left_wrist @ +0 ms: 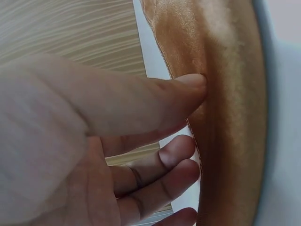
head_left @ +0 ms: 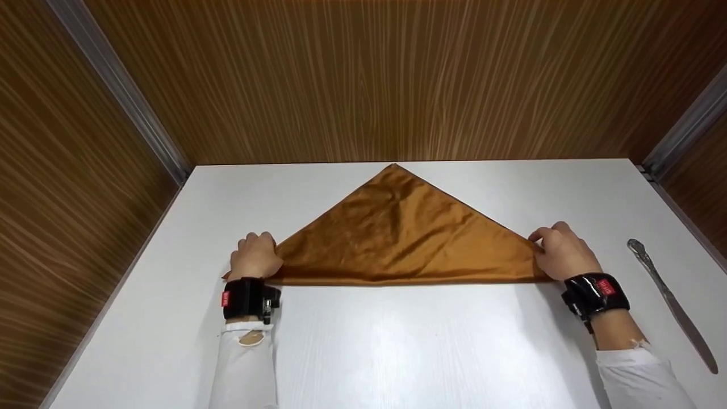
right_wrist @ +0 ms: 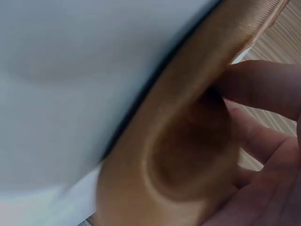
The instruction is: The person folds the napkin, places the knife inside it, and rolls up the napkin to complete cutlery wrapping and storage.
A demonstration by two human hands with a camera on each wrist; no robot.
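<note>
A golden-brown satin cloth lies folded into a triangle on the white table, its point toward the far wall. My left hand grips the cloth's left corner. In the left wrist view the thumb presses on the cloth, with the other fingers curled at its edge. My right hand grips the right corner. In the right wrist view the cloth bulges over the curled fingers. Both wrists wear black camera bands.
A silver table knife lies near the table's right edge, handle toward the far side. Wood-grain walls close in the table at the back and on both sides. Bare white tabletop stretches between my forearms in front of the cloth.
</note>
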